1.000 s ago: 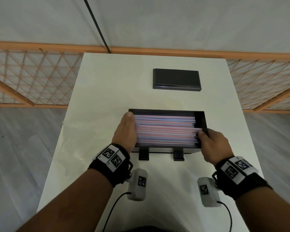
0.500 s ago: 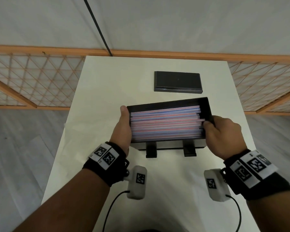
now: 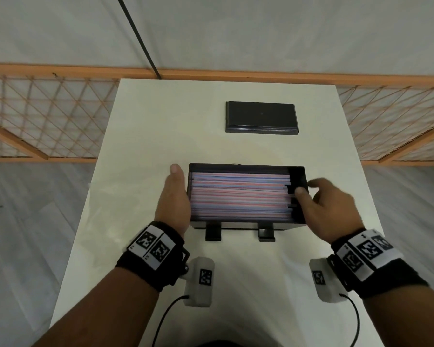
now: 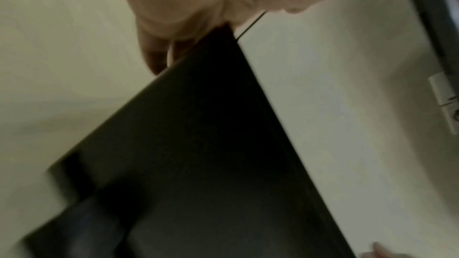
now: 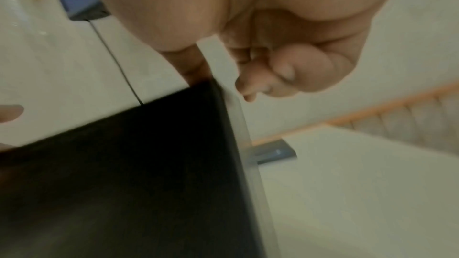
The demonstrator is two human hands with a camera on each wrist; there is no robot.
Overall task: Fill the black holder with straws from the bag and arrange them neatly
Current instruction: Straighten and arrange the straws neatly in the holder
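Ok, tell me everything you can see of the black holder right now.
The black holder is an open-topped rectangular box, apparently glossy plastic, resting level on the white table with two short black feet at its near side. Pink, blue and white straws fill it lengthwise, bunched left, with uneven ends and a gap at the right. The left hand lies against its left wall; the right hand is at the right wall, thumb over the rim.

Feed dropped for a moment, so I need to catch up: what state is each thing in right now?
black holder: upright on the table, open-topped.
straws: lying flat in the holder, packed toward its left end; right ends uneven, gap at right.
black lid: off, lying flat farther back.
left hand: flat against the holder's left wall.
right hand: at the right wall, thumb inside, grip loose.
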